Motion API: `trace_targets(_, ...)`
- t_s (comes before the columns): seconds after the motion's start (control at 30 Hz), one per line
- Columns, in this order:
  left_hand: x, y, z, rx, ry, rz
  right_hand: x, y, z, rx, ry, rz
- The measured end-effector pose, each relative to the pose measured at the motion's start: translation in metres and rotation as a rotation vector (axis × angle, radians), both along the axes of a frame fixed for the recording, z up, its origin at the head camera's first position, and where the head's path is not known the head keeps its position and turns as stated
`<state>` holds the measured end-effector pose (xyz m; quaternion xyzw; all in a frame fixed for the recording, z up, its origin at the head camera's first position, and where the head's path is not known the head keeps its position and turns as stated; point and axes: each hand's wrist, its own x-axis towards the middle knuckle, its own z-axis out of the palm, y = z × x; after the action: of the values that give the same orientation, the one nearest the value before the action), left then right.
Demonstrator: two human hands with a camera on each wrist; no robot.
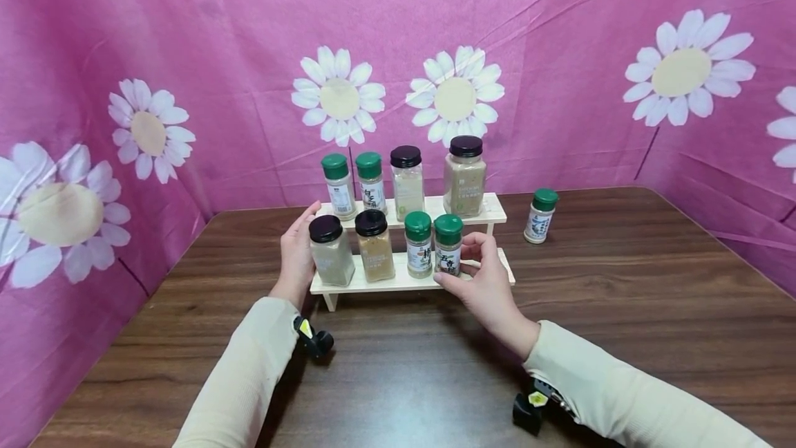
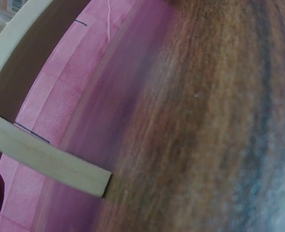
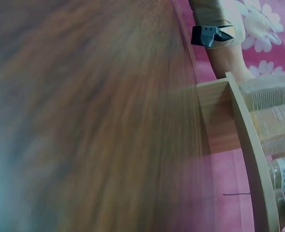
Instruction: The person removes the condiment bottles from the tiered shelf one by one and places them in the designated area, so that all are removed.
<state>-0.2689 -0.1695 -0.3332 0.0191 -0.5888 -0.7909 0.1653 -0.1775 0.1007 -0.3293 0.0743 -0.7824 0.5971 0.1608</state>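
Observation:
A two-tier pale wooden rack [image 1: 404, 285] stands on the table with spice jars on both shelves. My right hand [image 1: 488, 289] pinches a green-capped spice jar [image 1: 448, 230] at the right end of the front row, thumb in front and fingers at its side. Left of it stand another green-capped jar [image 1: 419, 227] and two black-capped jars, one tan [image 1: 376, 254], one pale [image 1: 332, 261]. My left hand [image 1: 297, 258] rests at the rack's left end, fingers extended up to the upper shelf, its thumb hidden. The right wrist view shows the front-row jars [image 3: 270, 92] sideways.
Two green-capped jars [image 1: 338, 192] and two black-capped jars [image 1: 465, 182] stand on the upper shelf. One green-capped jar [image 1: 541, 218] stands apart on the wooden table [image 1: 398, 365], right of the rack. A pink flowered cloth [image 1: 249, 54] hangs behind and at the sides.

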Motion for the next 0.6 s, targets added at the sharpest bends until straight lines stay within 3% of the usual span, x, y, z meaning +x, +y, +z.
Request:
trace_targets(0.27,-0.002,0.001,-0.001,-0.001,0.013,0.015,-0.001,-0.010,-0.001,0.088,0.034,-0.112)
trace_targets(0.6,-0.003,0.000,-0.002,0.021,-0.002,0.011,-0.002,-0.012,-0.001,0.109,0.058,-0.155)
